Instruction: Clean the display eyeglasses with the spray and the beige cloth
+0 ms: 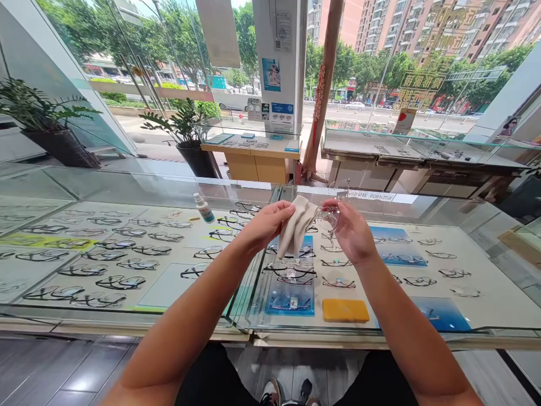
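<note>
My left hand (pixel 265 224) is closed on a beige cleaning cloth (pixel 297 225) that hangs down from its fingers. My right hand (pixel 351 231) pinches a pair of clear-framed glasses (pixel 332 211), held up just right of the cloth. Cloth and glasses touch or nearly touch between the two hands. Both hands hover above a glass display counter (pixel 127 186), near its middle seam.
Many pairs of glasses (pixel 120 281) lie in rows under the counter glass. A small spray bottle (pixel 204 208) stands on the counter left of my hands. A yellow pad (pixel 345 310) lies in the case. Potted plants (pixel 192 138) and more counters (pixel 253 152) stand behind, before large windows.
</note>
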Motion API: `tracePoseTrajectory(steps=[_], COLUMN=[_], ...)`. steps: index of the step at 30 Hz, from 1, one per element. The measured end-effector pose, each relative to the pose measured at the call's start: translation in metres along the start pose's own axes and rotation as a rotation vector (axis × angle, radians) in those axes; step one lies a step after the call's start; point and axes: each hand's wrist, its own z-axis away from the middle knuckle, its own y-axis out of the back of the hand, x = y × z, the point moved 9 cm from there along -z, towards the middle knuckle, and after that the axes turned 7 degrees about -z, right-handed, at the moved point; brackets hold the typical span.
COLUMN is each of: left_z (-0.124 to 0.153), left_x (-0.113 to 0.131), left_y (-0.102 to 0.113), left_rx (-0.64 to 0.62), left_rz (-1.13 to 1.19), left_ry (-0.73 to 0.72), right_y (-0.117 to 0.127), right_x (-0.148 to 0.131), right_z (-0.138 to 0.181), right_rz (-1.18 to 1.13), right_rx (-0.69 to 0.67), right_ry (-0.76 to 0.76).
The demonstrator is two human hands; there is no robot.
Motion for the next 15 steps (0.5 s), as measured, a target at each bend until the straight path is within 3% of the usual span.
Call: tracePoseTrajectory(steps=[5, 15], left_z=[0.005, 0.016], left_x=[-0.003, -0.007], left_y=[-0.026, -0.046], left_rx=[-0.180, -0.313], left_rz=[0.042, 0.081], left_ry=[-0.006, 0.058], right_y=[0.001, -0.003], right_x=[0.004, 0.020], right_z=[-0.002, 0.001], right_rz=[0.042, 0.055], right_rx=[0.006, -0.022], right_ry=[0.011, -0.071])
